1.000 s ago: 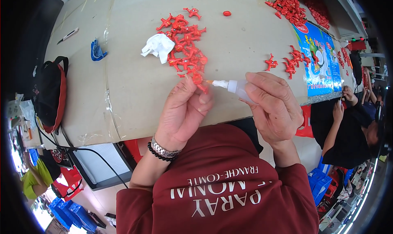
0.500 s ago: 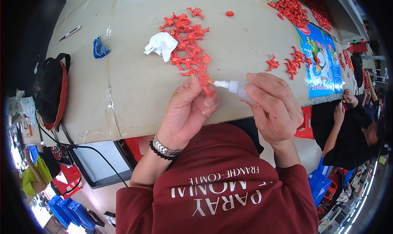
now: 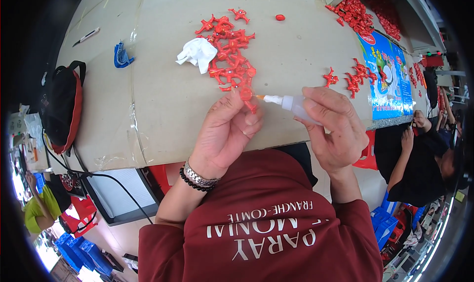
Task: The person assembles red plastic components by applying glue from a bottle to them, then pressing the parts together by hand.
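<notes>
Between the thumb and fingers of my left hand (image 3: pixel 224 126) is a small red plastic figure (image 3: pixel 248 98). My right hand (image 3: pixel 335 126) grips a translucent squeeze bottle (image 3: pixel 299 108), closed around its body. The bottle lies sideways, its thin nozzle (image 3: pixel 266 98) wrapped in white and pointing left, with the tip close beside the figure; whether they touch I cannot tell. Just beyond my left hand, a pile of similar red figures (image 3: pixel 232 47) lies on the table. A crumpled white tissue (image 3: pixel 197 54) rests against the pile's left side.
More red figures (image 3: pixel 354 79) lie to the right beside a blue printed sheet (image 3: pixel 387 75). A heap of red parts (image 3: pixel 353 14) sits at the far right. A black and red bag (image 3: pixel 66 107), a pen-like tool (image 3: pixel 86 37) and a blue object (image 3: pixel 121 56) occupy the left. Another person (image 3: pixel 414 158) works at the right.
The nozzle tip has drawn slightly right, away from the red figure. The figure has turned a little in my left fingers. The whole view has shifted slightly.
</notes>
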Available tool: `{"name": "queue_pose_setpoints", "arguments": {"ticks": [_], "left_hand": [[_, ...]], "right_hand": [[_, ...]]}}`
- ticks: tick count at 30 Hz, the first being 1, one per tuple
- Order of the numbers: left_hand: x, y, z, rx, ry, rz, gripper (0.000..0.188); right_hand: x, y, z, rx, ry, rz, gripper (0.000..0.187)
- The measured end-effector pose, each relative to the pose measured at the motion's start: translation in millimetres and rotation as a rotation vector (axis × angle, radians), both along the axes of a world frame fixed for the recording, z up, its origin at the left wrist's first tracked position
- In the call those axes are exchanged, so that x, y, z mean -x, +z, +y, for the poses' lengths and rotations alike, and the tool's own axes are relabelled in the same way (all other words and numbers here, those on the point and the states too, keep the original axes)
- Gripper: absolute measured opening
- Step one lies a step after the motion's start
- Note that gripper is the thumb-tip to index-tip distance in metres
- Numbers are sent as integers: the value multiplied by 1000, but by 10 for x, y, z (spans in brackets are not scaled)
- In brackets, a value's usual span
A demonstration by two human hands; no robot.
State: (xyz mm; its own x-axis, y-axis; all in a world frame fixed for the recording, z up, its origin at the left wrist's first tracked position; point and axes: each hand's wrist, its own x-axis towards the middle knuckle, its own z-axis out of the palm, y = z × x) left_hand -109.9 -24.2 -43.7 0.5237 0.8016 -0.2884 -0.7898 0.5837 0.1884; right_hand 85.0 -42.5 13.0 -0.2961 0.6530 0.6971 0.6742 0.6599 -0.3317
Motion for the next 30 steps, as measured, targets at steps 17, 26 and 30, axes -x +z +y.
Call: {"name": "queue_pose_setpoints", "arguments": {"ticks": [17,26,30], "left_hand": [[-8,-46,25,-54,-13,-4,21],[14,-92,4,-94,-21,-38,25],[15,-19,0,-57,-21,17,21]], "right_hand": [[-419,-254,1505,665,-218,392,22],[-340,-385,1808,505,-207,-229,16],[-271,-201,1440,641,-169,3,15]]}}
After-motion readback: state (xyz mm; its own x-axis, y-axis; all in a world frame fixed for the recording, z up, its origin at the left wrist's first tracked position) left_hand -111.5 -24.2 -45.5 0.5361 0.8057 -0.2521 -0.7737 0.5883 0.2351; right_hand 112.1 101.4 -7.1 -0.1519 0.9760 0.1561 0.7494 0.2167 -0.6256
